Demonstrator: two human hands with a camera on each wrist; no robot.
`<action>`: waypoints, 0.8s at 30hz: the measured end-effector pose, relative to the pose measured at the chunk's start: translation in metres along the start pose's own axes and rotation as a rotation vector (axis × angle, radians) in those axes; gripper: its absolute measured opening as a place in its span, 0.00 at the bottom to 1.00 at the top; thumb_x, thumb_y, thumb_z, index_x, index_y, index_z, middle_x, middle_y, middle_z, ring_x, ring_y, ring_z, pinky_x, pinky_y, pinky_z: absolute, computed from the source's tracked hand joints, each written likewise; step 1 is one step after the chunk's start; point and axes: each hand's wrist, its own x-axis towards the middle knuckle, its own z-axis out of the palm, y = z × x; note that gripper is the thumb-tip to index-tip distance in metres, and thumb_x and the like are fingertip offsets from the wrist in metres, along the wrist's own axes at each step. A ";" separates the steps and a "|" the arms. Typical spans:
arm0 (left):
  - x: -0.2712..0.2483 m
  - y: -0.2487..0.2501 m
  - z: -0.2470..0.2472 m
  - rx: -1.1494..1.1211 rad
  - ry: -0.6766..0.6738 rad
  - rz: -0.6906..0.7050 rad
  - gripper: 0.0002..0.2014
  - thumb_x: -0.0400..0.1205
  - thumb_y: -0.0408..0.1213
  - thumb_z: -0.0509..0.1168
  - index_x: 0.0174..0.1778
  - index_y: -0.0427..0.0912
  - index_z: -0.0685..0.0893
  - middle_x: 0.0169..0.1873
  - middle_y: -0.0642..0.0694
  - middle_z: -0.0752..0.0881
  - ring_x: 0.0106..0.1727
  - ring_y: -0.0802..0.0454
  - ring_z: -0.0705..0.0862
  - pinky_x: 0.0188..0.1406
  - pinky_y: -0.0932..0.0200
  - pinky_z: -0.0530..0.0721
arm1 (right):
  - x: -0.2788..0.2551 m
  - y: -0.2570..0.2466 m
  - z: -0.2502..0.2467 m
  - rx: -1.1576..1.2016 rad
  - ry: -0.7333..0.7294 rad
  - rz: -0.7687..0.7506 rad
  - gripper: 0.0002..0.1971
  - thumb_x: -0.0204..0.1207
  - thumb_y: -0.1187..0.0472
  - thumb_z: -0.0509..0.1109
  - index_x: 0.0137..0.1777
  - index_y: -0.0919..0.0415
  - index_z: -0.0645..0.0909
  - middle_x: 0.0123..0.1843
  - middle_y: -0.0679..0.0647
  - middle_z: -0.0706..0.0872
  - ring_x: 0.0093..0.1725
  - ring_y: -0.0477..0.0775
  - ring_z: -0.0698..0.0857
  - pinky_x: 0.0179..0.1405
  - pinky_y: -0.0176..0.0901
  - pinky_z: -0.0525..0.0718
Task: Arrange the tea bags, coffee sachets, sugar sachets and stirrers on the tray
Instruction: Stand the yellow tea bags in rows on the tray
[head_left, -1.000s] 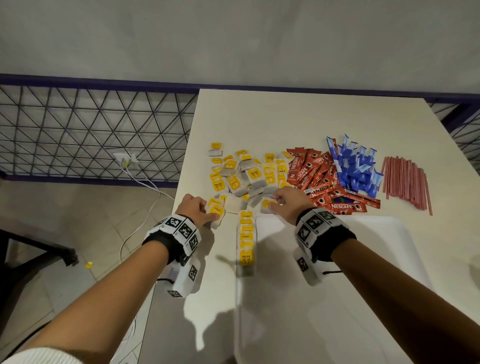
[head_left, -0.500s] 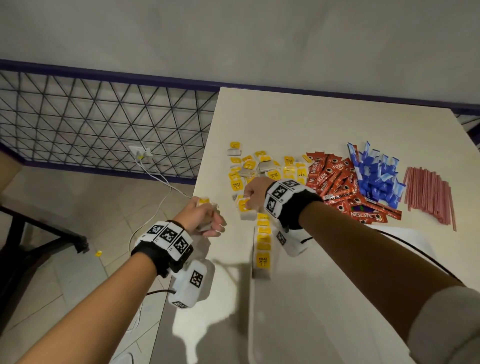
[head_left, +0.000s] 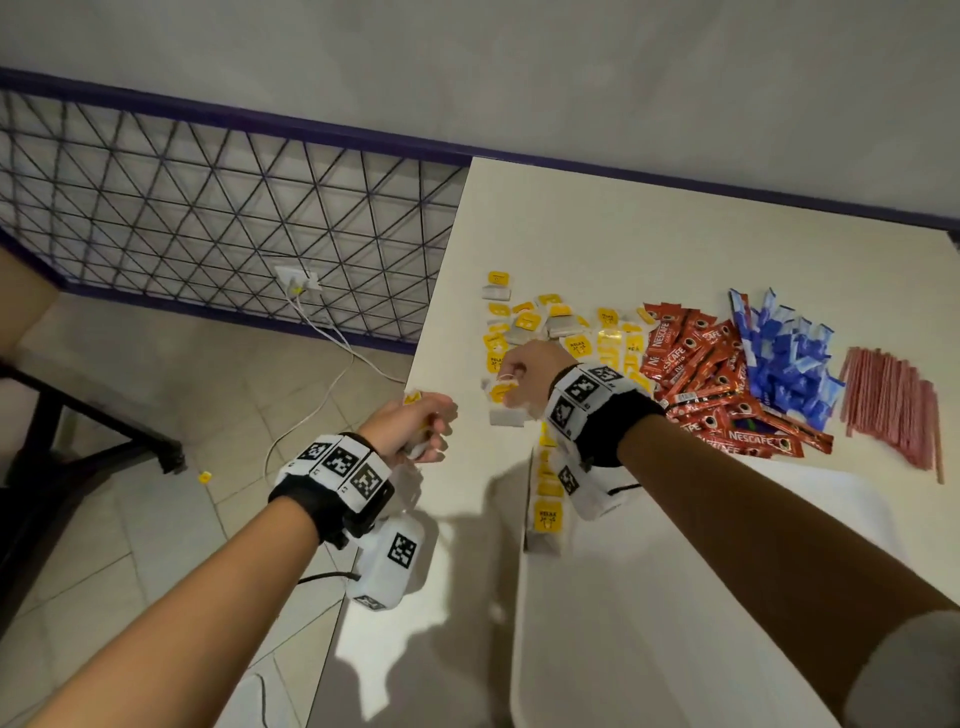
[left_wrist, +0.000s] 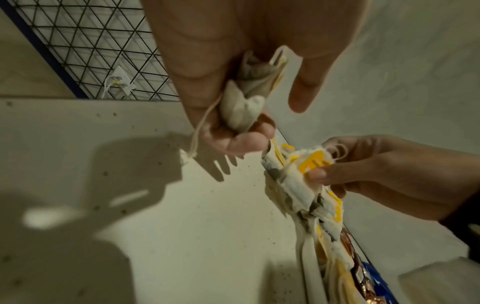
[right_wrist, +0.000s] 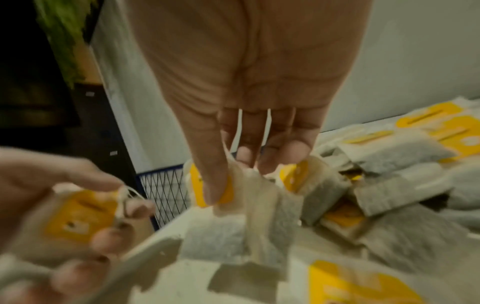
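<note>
Head view is showing me coffee sachets (head_left: 696, 364), sugar sachets (head_left: 784, 353) and stirrers (head_left: 893, 405) lying beyond my right hand (head_left: 530, 374), with loose tea bags (head_left: 561, 325) crowding around it. My right wrist is covering part of the tea-bag row (head_left: 545, 514) sitting along the tray (head_left: 675, 649) edge. I'm gripping a tea bag (left_wrist: 244, 102) in my left hand (head_left: 410, 431) and pinching another one (right_wrist: 259, 205) with my right.

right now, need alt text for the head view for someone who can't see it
Both hands grip yellow-tagged paper tea bags: the left hand at the white table's left edge, the right hand over the loose tea bag pile.
</note>
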 end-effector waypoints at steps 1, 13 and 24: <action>0.001 0.001 -0.001 -0.036 -0.008 -0.005 0.08 0.83 0.33 0.59 0.39 0.38 0.77 0.20 0.46 0.75 0.14 0.56 0.73 0.13 0.71 0.71 | -0.005 -0.001 0.000 0.080 0.025 -0.008 0.08 0.71 0.68 0.73 0.49 0.60 0.80 0.32 0.46 0.71 0.42 0.51 0.74 0.34 0.37 0.70; -0.043 -0.003 0.036 -0.165 -0.453 -0.202 0.30 0.79 0.57 0.54 0.30 0.38 0.91 0.28 0.38 0.88 0.25 0.43 0.87 0.24 0.56 0.87 | -0.071 -0.011 0.028 0.636 -0.045 0.031 0.09 0.68 0.68 0.76 0.40 0.57 0.79 0.24 0.48 0.81 0.18 0.43 0.77 0.28 0.41 0.77; -0.067 -0.035 0.032 -0.006 -0.492 -0.127 0.05 0.79 0.40 0.63 0.43 0.42 0.79 0.29 0.47 0.80 0.27 0.54 0.81 0.22 0.66 0.76 | -0.116 0.013 0.051 0.957 0.155 0.135 0.07 0.71 0.67 0.74 0.41 0.56 0.79 0.33 0.53 0.81 0.33 0.51 0.78 0.29 0.33 0.76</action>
